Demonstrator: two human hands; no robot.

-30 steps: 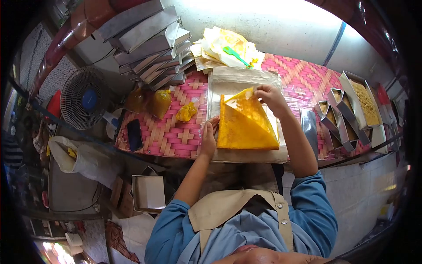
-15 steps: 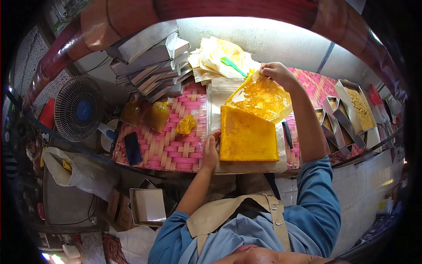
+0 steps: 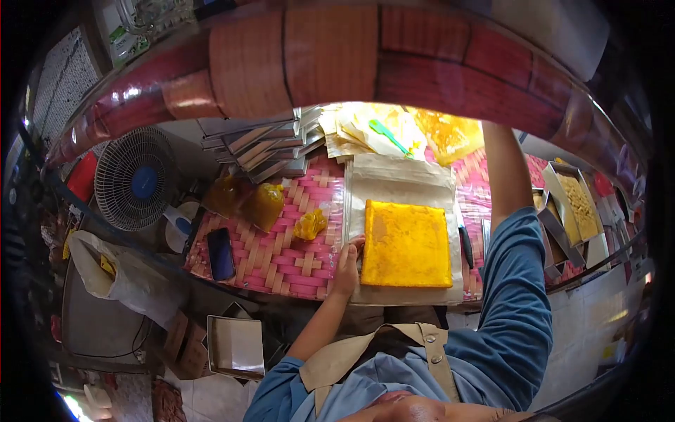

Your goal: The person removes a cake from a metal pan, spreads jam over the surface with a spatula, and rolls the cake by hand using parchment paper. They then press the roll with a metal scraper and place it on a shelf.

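Observation:
A square yellow cake (image 3: pixel 406 245) lies flat on a stack of brownish paper sheets (image 3: pixel 401 176). My left hand (image 3: pixel 346 269) rests at the stack's left edge, its fingers stretched toward the cake's left side. My right forearm (image 3: pixel 505 169) reaches far forward, and the hand itself is hidden behind the red-brown band across the top. Near that wrist, an oily, yellow-stained sheet of paper (image 3: pixel 450 137) shows beneath the band. Left of it, a green spatula (image 3: pixel 389 136) lies on a pile of stained papers (image 3: pixel 344 132).
A dark-handled knife (image 3: pixel 465 246) lies right of the stack. Yellow-filled bags (image 3: pixel 264 206), a crumpled yellow bag (image 3: pixel 310 224) and a phone (image 3: pixel 221 254) are on the left. Metal tins (image 3: pixel 264 144) are piled behind; a crumb-topped cake in a tin (image 3: pixel 579 207) stands right. A fan (image 3: pixel 137 179) is far left.
My right hand has carried the oily paper off the cake, forward toward the pile and out of sight. The cake's whole top now shows. My left hand stays beside it. The view has tilted.

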